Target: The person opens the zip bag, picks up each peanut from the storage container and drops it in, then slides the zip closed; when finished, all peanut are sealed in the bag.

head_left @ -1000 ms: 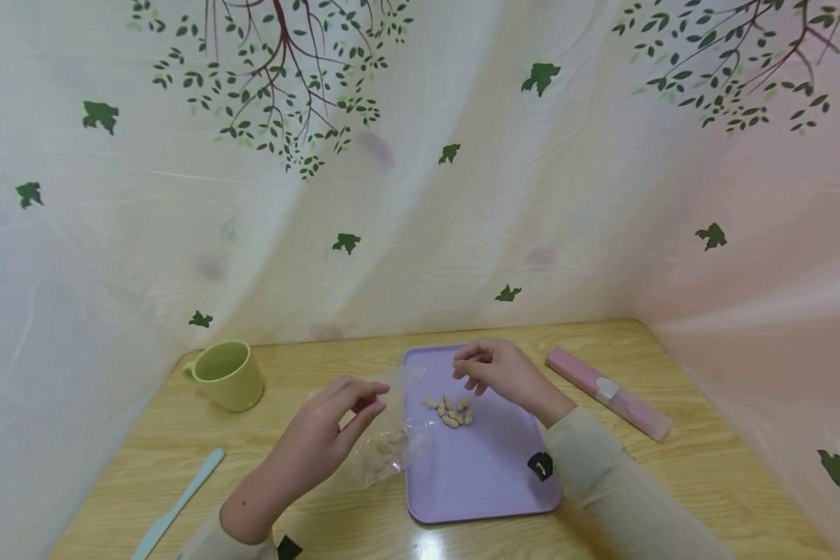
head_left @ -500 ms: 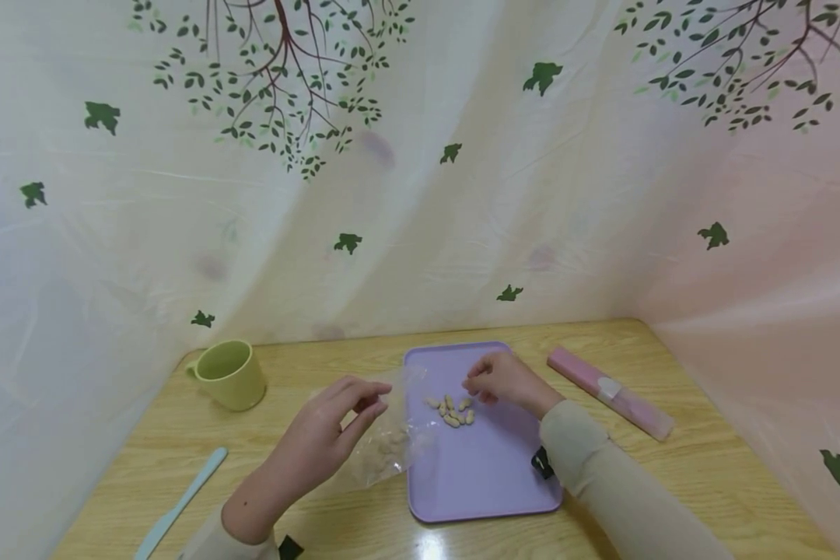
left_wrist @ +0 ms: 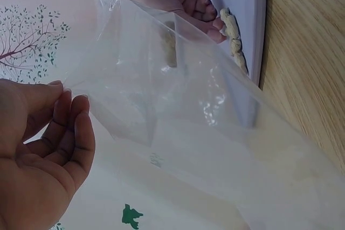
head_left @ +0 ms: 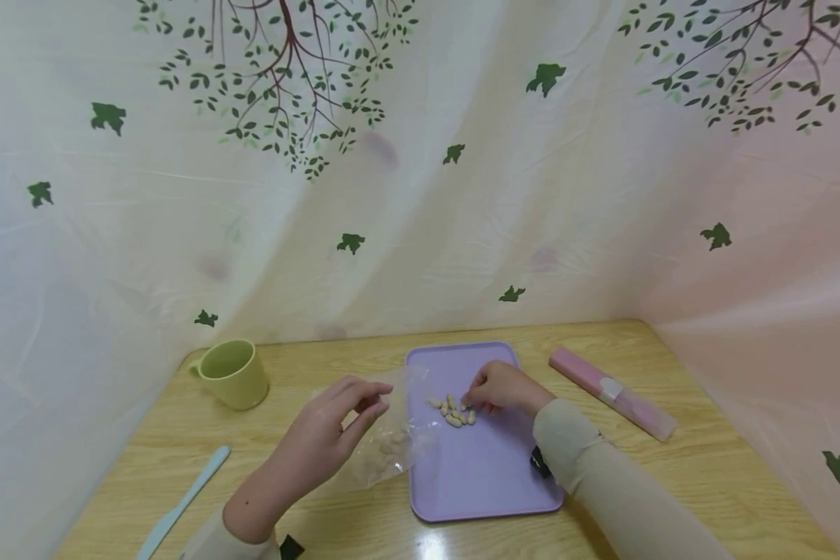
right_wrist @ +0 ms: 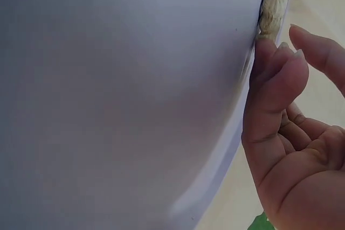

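My left hand (head_left: 325, 435) pinches the edge of a clear plastic bag (left_wrist: 178, 106) between thumb and fingertips. Several unshelled peanuts (head_left: 455, 420) lie in a cluster on the left half of a purple tray (head_left: 479, 486). More pale peanuts show blurrily inside the bag, whose edge overlaps the tray's left side. My right hand (head_left: 507, 386) is low over the tray, fingers bent down at the cluster's right side. In the right wrist view its fingertips (right_wrist: 264, 52) touch or nearly touch a peanut (right_wrist: 274, 5), with one digit held apart; no peanut is seen gripped.
A green mug (head_left: 234, 381) stands at the back left of the wooden table (head_left: 308, 358). A light blue knife (head_left: 185, 498) lies at the front left. Right of the tray is a long pink packet (head_left: 609, 391). A printed curtain (head_left: 420, 257) hangs behind the table.
My right hand has moved down and slightly toward me, from above the tray to the peanuts. My left hand keeps its hold on the bag in the same place.
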Demonstrator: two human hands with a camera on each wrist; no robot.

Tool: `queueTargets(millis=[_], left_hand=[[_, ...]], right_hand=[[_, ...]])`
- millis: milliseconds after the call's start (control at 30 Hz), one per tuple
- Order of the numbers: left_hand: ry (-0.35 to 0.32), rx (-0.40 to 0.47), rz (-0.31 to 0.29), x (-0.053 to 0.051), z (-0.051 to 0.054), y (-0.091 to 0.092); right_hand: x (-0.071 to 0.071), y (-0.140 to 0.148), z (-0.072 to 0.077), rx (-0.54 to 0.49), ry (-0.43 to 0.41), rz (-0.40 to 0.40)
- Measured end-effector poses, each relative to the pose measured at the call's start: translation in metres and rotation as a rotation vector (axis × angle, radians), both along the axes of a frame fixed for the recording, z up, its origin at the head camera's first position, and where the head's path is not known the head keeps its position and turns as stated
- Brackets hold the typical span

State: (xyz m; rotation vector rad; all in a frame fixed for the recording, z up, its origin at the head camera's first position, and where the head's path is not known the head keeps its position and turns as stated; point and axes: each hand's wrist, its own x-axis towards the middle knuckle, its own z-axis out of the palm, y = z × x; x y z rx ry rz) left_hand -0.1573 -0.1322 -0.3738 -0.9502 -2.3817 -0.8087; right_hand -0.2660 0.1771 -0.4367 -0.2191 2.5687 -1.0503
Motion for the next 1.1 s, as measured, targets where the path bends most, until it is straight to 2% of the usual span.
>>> queueTargets(millis=[233, 633, 933, 1100], left_hand=[[-0.003, 0.001, -0.002, 0.000, 0.000, 0.001], [-0.010, -0.008, 0.005, 0.001, 0.002, 0.001], [-0.005, -0.011, 0.000, 0.000, 0.003, 0.001], [-0.001, -0.010, 0.000, 0.000, 0.003, 0.001]], right_hand=[[0.000, -0.004, 0.000, 0.029, -0.009, 0.004], [0.001, -0.006, -0.001, 0.011, -0.015, 0.007], [0.004, 0.001, 0.005, -0.090, 0.007, -0.003], [0.006, 0.004, 0.015, -0.148, 0.038, -0.026]])
